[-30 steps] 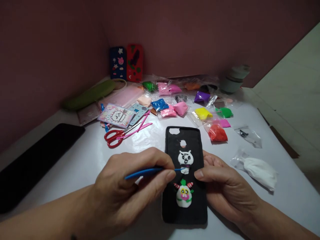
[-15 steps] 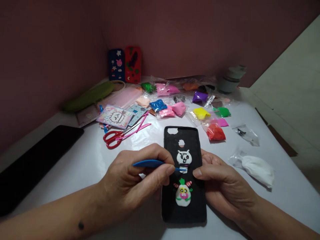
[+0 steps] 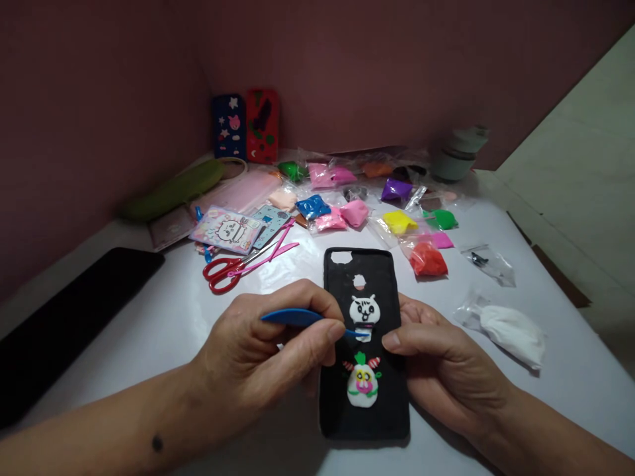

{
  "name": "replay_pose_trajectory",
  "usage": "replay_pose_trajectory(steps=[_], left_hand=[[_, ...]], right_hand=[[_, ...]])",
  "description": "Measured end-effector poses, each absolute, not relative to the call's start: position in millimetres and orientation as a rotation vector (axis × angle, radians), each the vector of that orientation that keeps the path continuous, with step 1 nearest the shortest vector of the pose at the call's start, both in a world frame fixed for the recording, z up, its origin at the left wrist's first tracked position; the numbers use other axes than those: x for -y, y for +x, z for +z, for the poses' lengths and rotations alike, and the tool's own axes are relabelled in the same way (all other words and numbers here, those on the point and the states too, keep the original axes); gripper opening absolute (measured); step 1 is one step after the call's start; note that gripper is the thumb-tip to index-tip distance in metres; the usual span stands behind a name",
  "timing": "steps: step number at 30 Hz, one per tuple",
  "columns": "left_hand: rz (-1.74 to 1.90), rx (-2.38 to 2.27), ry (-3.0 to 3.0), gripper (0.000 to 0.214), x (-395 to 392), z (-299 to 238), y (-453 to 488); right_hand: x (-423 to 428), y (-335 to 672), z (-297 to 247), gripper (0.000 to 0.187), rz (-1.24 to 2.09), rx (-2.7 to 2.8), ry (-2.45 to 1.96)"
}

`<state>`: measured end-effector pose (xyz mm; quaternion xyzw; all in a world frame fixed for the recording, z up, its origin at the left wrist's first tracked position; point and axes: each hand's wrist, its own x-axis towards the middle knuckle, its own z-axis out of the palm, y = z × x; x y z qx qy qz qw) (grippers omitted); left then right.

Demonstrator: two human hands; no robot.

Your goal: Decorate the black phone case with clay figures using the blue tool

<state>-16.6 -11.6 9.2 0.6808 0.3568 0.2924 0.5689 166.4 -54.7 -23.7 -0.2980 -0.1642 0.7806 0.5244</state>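
Observation:
A black phone case [image 3: 367,271] lies flat on the white table [image 3: 163,317] in front of me. Two small clay figures sit on it: a white cat face [image 3: 364,309] in the middle and a white figure with a green top [image 3: 362,385] below it. My left hand [image 3: 258,350] pinches a blue modelling tool [image 3: 292,317], with its tip touching the small clay piece under the cat face. My right hand [image 3: 441,363] grips the case's right edge, thumb on top.
Several small bags of coloured clay [image 3: 397,223] lie behind the case, and a bag of white clay [image 3: 510,334] lies at the right. Red scissors [image 3: 223,271], a pink tool [image 3: 278,251] and sticker cards [image 3: 228,230] lie at the left. Two decorated cases [image 3: 245,125] lean on the wall. A black slab [image 3: 64,317] lies at far left.
The blue tool has tilted flatter and its tip has shifted slightly on the clay under the cat face. Both hands stay in nearly the same place.

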Motion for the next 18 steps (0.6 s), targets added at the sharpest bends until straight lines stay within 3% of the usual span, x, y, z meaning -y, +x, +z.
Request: replay_pose_trajectory(steps=[18], left_hand=[[0.798,-0.802,1.687,0.01,14.7,5.9,-15.2]], right_hand=[[55.6,167.0,-25.7,0.039,1.88,0.409,-0.7]])
